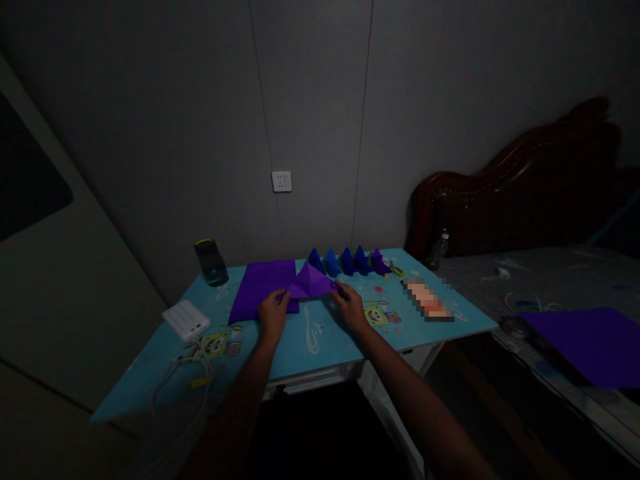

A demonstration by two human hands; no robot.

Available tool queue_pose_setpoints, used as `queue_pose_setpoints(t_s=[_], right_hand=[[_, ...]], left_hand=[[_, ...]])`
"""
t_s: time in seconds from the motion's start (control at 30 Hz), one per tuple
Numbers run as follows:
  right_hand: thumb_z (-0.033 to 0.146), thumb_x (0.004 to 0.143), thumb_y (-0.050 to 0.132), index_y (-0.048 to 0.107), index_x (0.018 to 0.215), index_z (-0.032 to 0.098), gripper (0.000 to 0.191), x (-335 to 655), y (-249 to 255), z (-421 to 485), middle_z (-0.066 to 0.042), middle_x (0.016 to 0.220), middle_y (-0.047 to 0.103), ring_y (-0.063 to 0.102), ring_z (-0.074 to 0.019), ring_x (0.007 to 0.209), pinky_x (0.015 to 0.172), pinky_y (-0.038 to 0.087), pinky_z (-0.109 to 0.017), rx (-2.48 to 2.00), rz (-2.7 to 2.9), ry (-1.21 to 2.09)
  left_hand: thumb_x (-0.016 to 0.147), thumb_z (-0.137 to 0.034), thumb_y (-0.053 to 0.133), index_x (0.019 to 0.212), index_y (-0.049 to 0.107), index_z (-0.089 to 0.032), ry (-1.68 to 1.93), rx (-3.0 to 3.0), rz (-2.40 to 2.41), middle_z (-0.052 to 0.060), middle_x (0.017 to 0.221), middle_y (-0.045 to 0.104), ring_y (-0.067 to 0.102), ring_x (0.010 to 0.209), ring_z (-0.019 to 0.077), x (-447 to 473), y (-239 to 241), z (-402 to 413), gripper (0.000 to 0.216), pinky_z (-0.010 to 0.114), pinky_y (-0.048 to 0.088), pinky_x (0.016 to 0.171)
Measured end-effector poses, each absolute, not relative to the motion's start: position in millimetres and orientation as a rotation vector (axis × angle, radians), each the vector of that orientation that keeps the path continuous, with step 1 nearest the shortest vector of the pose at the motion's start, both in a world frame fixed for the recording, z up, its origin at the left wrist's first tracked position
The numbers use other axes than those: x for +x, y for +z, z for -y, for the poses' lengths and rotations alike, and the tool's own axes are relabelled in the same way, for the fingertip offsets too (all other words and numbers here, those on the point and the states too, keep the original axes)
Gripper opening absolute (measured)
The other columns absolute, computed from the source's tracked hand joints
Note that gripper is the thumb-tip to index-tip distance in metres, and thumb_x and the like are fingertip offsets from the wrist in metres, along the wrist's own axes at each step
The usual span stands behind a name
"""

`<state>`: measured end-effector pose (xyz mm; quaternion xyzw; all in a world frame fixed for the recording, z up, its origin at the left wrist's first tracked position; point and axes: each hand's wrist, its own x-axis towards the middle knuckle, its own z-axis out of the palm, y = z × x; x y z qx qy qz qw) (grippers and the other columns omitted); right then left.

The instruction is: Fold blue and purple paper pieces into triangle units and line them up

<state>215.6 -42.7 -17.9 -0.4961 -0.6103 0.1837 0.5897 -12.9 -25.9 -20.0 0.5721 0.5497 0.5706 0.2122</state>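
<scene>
Between my hands, just above the table, is a purple folded paper boat (311,283) with a pointed peak in its middle. My left hand (273,312) pinches its left end, and my right hand (350,307) pinches the right end. Behind and to the left lies a stack of purple paper sheets (260,283), partly covered by the left hand and the boat. Several folded paper boats, blue ones (348,261) and a purple one (380,262) at the right end, stand in a row along the table's back edge.
On the light-blue table (320,347) are a dark water bottle (211,263), a white power bank (186,320) with a cable, scissors (398,269) and a blurred-out phone-like object (427,300). To the right, a bed holds a purple sheet (590,343) and a clear bottle (440,252).
</scene>
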Motion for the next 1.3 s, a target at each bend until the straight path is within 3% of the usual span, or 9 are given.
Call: queue_pose_setpoints(t_s=[0.17, 0.27, 0.5, 0.7, 0.8, 0.93, 1.07, 1.2, 1.3], right_hand=[[0.040, 0.084, 0.061, 0.068, 0.119, 0.017, 0.043, 215.7, -21.7, 39.9, -0.012, 0.102, 0.070, 0.065, -0.0238, 0.087, 0.082, 0.052, -0.039, -1.161, 1.483, 0.306], [0.040, 0.087, 0.058, 0.070, 0.115, 0.018, 0.039, 216.2, -19.0, 33.9, -0.013, 0.099, 0.071, 0.066, -0.0252, 0.087, 0.082, 0.053, -0.040, -1.148, 1.520, 0.235], [0.043, 0.092, 0.053, 0.071, 0.113, 0.021, 0.036, 223.3, 15.3, -14.4, -0.011, 0.097, 0.072, 0.068, -0.0234, 0.083, 0.078, 0.054, -0.037, -1.103, 1.609, 0.123], [0.042, 0.094, 0.050, 0.073, 0.107, 0.021, 0.034, 207.0, 14.3, -52.1, -0.010, 0.097, 0.074, 0.069, -0.0238, 0.087, 0.081, 0.054, -0.037, -1.083, 1.638, 0.123], [0.043, 0.092, 0.053, 0.074, 0.100, 0.019, 0.033, 183.9, 3.3, -39.3, -0.011, 0.097, 0.075, 0.069, -0.0247, 0.086, 0.081, 0.054, -0.037, -1.099, 1.542, 0.283], [0.044, 0.090, 0.057, 0.074, 0.104, 0.021, 0.032, 157.4, 6.8, -7.7, -0.007, 0.100, 0.074, 0.067, -0.0245, 0.090, 0.086, 0.052, -0.037, -1.043, 1.394, 0.773], [0.052, 0.086, 0.060, 0.074, 0.102, 0.021, 0.038, 155.2, 15.6, 4.8, -0.006, 0.096, 0.074, 0.065, -0.0245, 0.090, 0.089, 0.050, -0.039, -0.963, 1.280, 1.026], [0.056, 0.082, 0.064, 0.073, 0.089, 0.018, 0.040, 167.1, 15.7, -3.7, -0.005, 0.082, 0.072, 0.063, -0.0215, 0.078, 0.078, 0.050, -0.033, -0.970, 1.228, 1.102], [0.056, 0.082, 0.063, 0.072, 0.082, 0.017, 0.041, 173.5, 15.5, -10.0, -0.003, 0.072, 0.068, 0.059, -0.0181, 0.068, 0.067, 0.048, -0.028, -0.965, 1.228, 1.139]], left_hand=[[0.077, -0.029, 0.067, 0.104, 0.070, -0.017, 1.597, 1.748, -1.392, 0.011, 0.114, 0.071, 0.072, 0.087, 0.0219, -18.6, -11.6, 26.5, 0.030, 0.039, 0.057, 0.085], [0.080, -0.029, 0.064, 0.098, 0.073, -0.021, 1.641, 1.804, -1.342, 0.008, 0.106, 0.074, 0.070, 0.097, 0.0233, -24.6, -5.2, 19.7, 0.022, 0.042, 0.053, 0.094], [0.083, -0.037, 0.063, 0.105, 0.071, -0.022, 1.713, 1.809, -1.255, 0.008, 0.109, 0.072, 0.070, 0.096, 0.0212, -31.1, 13.7, -30.7, 0.027, 0.036, 0.059, 0.084], [0.089, -0.031, 0.057, 0.105, 0.072, -0.022, 1.764, 1.827, -1.276, 0.007, 0.105, 0.073, 0.068, 0.100, 0.0206, -15.6, 5.1, -47.4, 0.024, 0.037, 0.054, 0.094], [0.092, -0.027, 0.053, 0.117, 0.067, -0.026, 1.764, 2.031, -1.250, 0.006, 0.109, 0.070, 0.066, 0.102, 0.0188, -1.1, -0.1, -35.7, 0.028, 0.034, 0.054, 0.093], [0.092, -0.024, 0.054, 0.129, 0.059, -0.027, 1.667, 2.470, -1.169, 0.009, 0.110, 0.069, 0.063, 0.105, 0.0211, 11.7, 4.8, -15.7, 0.037, 0.037, 0.053, 0.091], [0.090, -0.026, 0.056, 0.134, 0.055, -0.023, 1.463, 2.678, -1.265, 0.013, 0.117, 0.067, 0.059, 0.108, 0.0258, 14.4, 11.5, -2.3, 0.043, 0.042, 0.050, 0.090], [0.090, -0.023, 0.054, 0.132, 0.056, -0.023, 1.360, 2.727, -1.213, 0.012, 0.122, 0.064, 0.057, 0.114, 0.0255, 8.7, 10.6, 0.6, 0.042, 0.044, 0.046, 0.098], [0.090, -0.021, 0.053, 0.128, 0.059, -0.027, 1.487, 2.570, -1.284, 0.011, 0.135, 0.055, 0.048, 0.127, 0.0270, 1.5, 7.2, -2.9, 0.039, 0.048, 0.039, 0.106]])
